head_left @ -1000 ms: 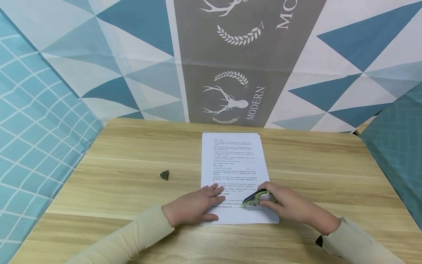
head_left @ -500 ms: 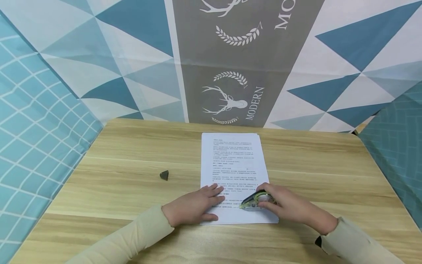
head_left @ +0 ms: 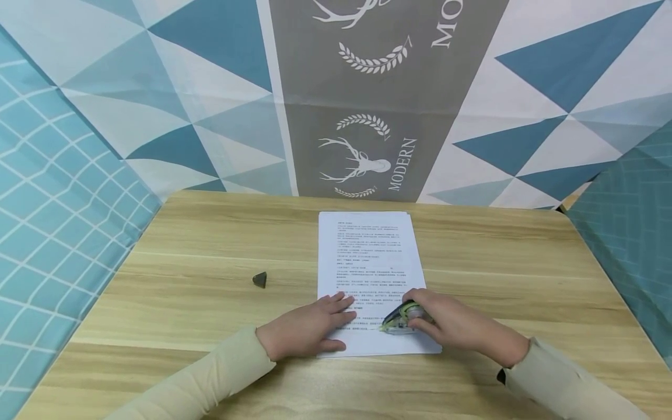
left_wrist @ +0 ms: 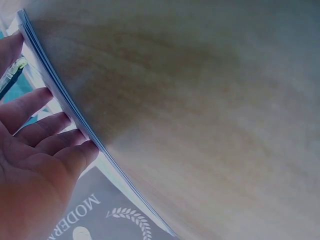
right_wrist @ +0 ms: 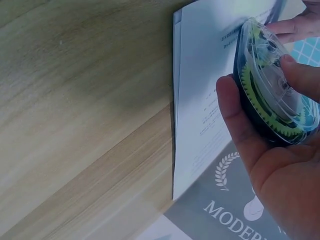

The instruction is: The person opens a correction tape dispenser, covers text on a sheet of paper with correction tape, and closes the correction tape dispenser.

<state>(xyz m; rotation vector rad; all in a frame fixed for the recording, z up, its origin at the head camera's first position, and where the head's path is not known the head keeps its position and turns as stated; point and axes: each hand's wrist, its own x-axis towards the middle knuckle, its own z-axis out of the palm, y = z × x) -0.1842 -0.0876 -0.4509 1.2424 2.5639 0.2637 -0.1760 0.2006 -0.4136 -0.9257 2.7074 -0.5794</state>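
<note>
Your right hand (head_left: 446,322) grips the clear, black and lime-green plastic tape dispenser (head_left: 400,318), its tip low on the printed white paper stack (head_left: 367,251) on the pale wooden desk (head_left: 184,286); your left hand (head_left: 307,329) (fingers extended) rests on the stack's left side

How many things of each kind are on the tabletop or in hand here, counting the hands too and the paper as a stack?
Hands: 2, the left hand and the right hand
Correction tape: 1
Stack of printed paper: 1, sheets not countable
Small dark piece: 1
Total: 5
</note>
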